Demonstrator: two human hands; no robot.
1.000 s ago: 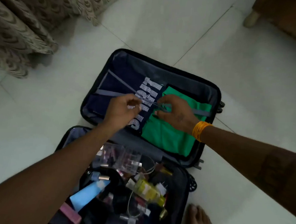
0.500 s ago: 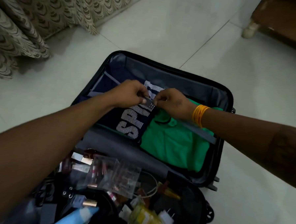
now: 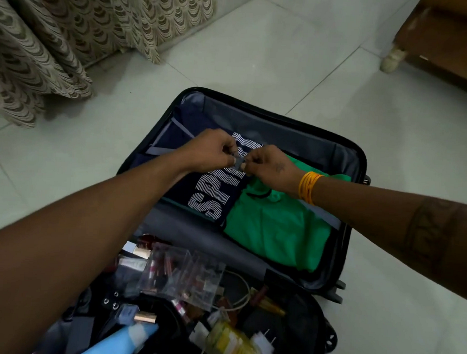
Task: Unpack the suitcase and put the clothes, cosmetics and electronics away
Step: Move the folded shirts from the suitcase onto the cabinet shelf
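A black suitcase (image 3: pixel 297 120) lies open on the floor. Its far half holds a folded navy shirt (image 3: pixel 212 194) with white lettering and a folded green shirt (image 3: pixel 272 233), crossed by grey straps (image 3: pixel 322 214). My left hand (image 3: pixel 209 151) and my right hand (image 3: pixel 271 165) meet over the navy shirt, each pinching one side of the strap buckle (image 3: pixel 239 162). The near half holds a clear pouch of cosmetics (image 3: pixel 184 277), a white cable (image 3: pixel 244 293), a yellow bottle (image 3: pixel 231 344), a white charger plug (image 3: pixel 263 342) and a blue tube (image 3: pixel 120 344).
A patterned curtain (image 3: pixel 72 33) hangs at the back left. Wooden furniture with a pale foot (image 3: pixel 395 59) stands at the back right. Pale floor tiles (image 3: pixel 260 56) surround the case.
The camera has moved closer. Both hands have drawn together on the buckle at the middle of the straps; a second ago they were slightly further apart along the strap.
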